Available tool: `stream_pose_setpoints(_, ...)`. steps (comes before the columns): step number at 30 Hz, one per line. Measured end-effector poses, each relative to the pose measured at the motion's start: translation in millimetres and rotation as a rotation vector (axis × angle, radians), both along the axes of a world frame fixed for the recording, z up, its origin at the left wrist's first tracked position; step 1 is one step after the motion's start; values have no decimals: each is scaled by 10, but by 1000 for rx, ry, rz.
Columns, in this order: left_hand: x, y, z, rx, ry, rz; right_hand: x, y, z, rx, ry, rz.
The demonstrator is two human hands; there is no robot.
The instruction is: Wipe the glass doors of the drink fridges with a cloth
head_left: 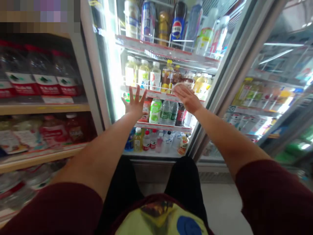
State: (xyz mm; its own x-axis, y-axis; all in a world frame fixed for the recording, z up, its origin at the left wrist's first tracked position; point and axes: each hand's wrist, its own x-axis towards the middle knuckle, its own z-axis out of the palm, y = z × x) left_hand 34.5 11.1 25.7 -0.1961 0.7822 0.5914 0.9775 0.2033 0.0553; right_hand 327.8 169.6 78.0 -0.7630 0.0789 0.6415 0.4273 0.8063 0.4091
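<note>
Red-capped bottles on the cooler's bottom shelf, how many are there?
2. The first red-capped bottle stands right of a yellowish bottle; the second red-capped bottle stands between the first and a pinkish bottle. More may be hidden behind.

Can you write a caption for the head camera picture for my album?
Left hand spread wide, right hand raised, in front of bright fridge shelves lined with bottles.

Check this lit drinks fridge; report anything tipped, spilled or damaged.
Nothing clearly stands out; no spill shows. The pale bottle with a green and yellow label up top slants, but so does the silver metal door frame, likely from the camera angle.
</note>
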Motion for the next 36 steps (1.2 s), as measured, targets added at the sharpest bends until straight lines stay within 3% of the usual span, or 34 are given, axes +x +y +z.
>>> stream_pose_setpoints(2,-2,-1,9,2,-1,9,-17,98,199,10,223,-82)
stream_pose_setpoints(4,8,-9,22,-2,-19,12,-54,121,215,17,345,-132)
stream_pose_setpoints(6,19,-22,29,-14,-31,10,-103,61,64,25,238,-75)
stream_pose_setpoints(9,12,-35,19,-14,-8,13,-138,-56,-174,46,-129,99)
stream_pose_setpoints(11,-7,-33,6,-14,19,34,-115,-73,-169,75,-182,119)
stream_pose_setpoints(15,-26,-29,7,-39,49,86,-49,-30,68,83,209,-38)
stream_pose_setpoints(18,-11,-53,29,-68,53,102,-89,-73,35,29,347,-105)
stream_pose_setpoints(21,-3,-83,40,-57,53,93,-152,-163,-112,15,125,6)
stream_pose_setpoints(24,-14,-93,35,-54,64,94,-127,-164,-58,33,-5,94)
stream_pose_setpoints(27,-29,-83,29,-52,75,106,-48,-76,135,30,244,11)
stream_pose_setpoints(30,-47,-63,24,-29,80,103,-43,-14,148,12,479,-79)
stream_pose_setpoints(32,-68,-43,13,-22,82,99,-87,-9,55,13,420,-62)
stream_pose_setpoints(34,-96,-17,-8,-9,89,93,-116,-9,10,21,221,7)
stream_pose_setpoints(36,-124,6,-31,6,99,89,-92,11,105,30,58,70)
